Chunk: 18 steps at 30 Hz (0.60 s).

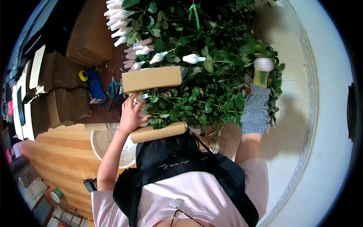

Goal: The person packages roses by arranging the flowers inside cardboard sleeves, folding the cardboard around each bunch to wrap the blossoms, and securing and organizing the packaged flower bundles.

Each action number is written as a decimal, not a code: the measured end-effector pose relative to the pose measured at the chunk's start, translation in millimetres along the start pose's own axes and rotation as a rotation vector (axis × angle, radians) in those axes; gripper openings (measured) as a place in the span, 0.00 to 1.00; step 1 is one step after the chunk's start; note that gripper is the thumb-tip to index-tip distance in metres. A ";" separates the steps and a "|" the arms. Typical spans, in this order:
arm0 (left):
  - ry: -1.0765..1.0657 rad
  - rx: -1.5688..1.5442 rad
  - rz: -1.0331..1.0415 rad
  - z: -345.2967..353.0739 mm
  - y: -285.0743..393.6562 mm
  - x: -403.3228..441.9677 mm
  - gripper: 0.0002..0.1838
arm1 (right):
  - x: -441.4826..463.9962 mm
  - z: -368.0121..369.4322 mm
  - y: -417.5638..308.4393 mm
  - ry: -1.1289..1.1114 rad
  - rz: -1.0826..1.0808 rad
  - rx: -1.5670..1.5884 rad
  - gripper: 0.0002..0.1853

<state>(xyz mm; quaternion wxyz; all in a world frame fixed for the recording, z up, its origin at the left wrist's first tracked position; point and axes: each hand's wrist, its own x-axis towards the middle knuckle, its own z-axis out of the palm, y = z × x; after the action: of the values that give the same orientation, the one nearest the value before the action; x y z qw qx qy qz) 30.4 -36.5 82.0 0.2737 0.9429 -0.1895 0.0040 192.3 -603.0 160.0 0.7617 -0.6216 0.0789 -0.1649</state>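
My left hand [133, 114] rests, fingers spread, over white-netted flower buds [141, 97] at the heads of a row of leafy stems. These heads lie between an upper corrugated cardboard piece [152, 79] and a rolled cardboard piece [159, 132] nearer my body. At the stem end on the right is my right hand [261, 73], in a yellow-green and whitish glove with a checked sleeve cover [256, 109] below it. Motion smears its fingers, so I cannot make out whether they hold anything. Green leafy stems [211, 96] stretch between my hands.
More netted buds [120, 23] and foliage with a green tie [194, 17] lie at the top. Blue-handled scissors [112, 89] and a blue tool [95, 85] lie left, beside stacked cardboard [60, 106]. A round white container [104, 145] stands below left; a pale wall [325, 125] is right.
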 end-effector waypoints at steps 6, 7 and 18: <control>0.014 0.007 0.019 1.4 0.4 0.1 0.32 | 4.3 59.2 -47.8 0.041 -0.331 -0.726 0.18; 0.006 0.009 0.021 2.3 -0.9 1.0 0.32 | 2.0 65.7 -54.2 0.041 -0.368 -0.758 0.18; 0.021 -0.031 0.010 5.1 -6.6 -3.9 0.32 | -121.9 187.9 -150.9 -0.190 -0.823 -1.165 0.23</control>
<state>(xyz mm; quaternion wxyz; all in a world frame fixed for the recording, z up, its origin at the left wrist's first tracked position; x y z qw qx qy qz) 28.7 -32.6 73.7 0.2904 0.9374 -0.1916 0.0122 116.6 -413.4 336.9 0.1858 -0.9180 -0.1533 -0.3149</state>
